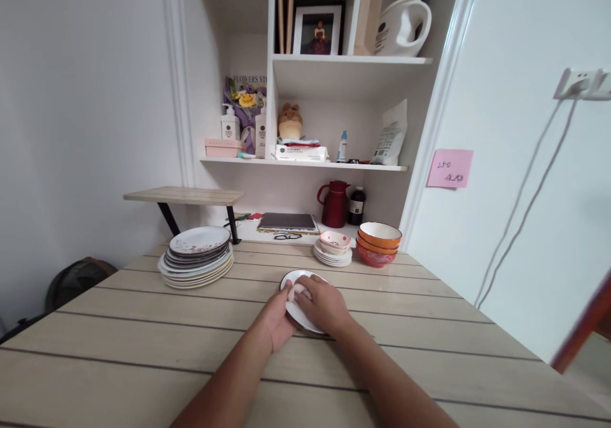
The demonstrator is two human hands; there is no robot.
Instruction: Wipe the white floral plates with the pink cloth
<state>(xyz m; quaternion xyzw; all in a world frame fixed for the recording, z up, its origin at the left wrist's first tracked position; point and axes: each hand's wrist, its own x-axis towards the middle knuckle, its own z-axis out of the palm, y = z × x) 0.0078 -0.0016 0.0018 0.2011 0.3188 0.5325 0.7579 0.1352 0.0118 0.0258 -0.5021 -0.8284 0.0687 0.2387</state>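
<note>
- White plate [296, 315] lies flat on the wooden table [143, 326], caught between both hands.
- Left hand [277, 323] grips its near rim; right hand [325, 304] is closed over a pale cloth [293, 292], pressing it onto the plate.
- Wiping looks part done (a judgement only); the stacked plates [195, 256] beyond the left hand, and the small dishes [333, 251] and bowls [379, 243] beyond the right, sit untouched.

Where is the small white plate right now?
Head view, middle of the wooden table: the white plate is held by the left hand, the right hand over it, just nearer than the saucer stack.
</note>
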